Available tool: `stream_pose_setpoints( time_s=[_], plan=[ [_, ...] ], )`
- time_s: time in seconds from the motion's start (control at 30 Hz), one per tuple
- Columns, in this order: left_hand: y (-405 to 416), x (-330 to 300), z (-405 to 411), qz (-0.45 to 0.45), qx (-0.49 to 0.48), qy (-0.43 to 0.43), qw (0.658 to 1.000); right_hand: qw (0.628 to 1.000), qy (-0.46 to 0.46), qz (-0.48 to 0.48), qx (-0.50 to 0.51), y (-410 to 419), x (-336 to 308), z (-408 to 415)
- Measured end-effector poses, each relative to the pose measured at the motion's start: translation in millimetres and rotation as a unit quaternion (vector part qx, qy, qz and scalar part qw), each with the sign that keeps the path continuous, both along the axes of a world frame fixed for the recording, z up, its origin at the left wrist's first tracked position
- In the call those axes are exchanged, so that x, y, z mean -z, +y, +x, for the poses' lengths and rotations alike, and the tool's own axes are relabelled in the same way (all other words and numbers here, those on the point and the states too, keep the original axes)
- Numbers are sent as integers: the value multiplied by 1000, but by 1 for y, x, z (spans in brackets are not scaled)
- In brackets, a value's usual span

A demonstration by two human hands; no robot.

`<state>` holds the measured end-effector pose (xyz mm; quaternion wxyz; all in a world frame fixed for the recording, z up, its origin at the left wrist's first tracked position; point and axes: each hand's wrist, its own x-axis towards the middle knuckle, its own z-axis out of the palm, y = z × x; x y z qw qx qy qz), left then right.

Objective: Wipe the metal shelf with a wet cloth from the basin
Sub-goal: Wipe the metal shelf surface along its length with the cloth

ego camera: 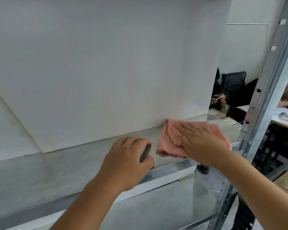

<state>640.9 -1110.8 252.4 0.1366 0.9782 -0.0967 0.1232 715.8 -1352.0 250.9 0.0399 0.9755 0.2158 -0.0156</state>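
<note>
A pink cloth lies on the metal shelf, a little right of the middle of the frame. Its far corner touches the bottom edge of a big white board that stands at the back of the shelf and fills the upper left.

The right hand lies flat on top of the cloth. Its fingers are stretched out and pressed down on the cloth, not curled around it.

The left hand rests on the shelf just left of the cloth, apart from it. Its fingers are bent a little and loose, with the tips on the metal, and it holds nothing.

A silver post with holes runs up the right side of the frame. Another shiny shelf sits lower down, near the bottom of the frame.
</note>
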Motion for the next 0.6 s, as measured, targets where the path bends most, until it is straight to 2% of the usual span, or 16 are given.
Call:
stream_pose_setpoints(
  time_s=[0.17,0.33,0.4,0.53,0.6],
  plan=[
    [-10,3,4,-4,-8,-7,1000,999,-7,-3,-54,-17,6,-13],
    [-16,3,5,-9,-14,0,1000,989,4,84,119,-53,-4,34],
    [-15,4,4,-13,-15,-2,1000,994,7,42,97,-41,4,29],
    [-12,7,5,-19,-15,3,1000,1000,2,29,6,-28,12,-1],
    [-11,7,5,-21,-14,4,1000,999,6,30,26,-43,8,8]
  ],
)
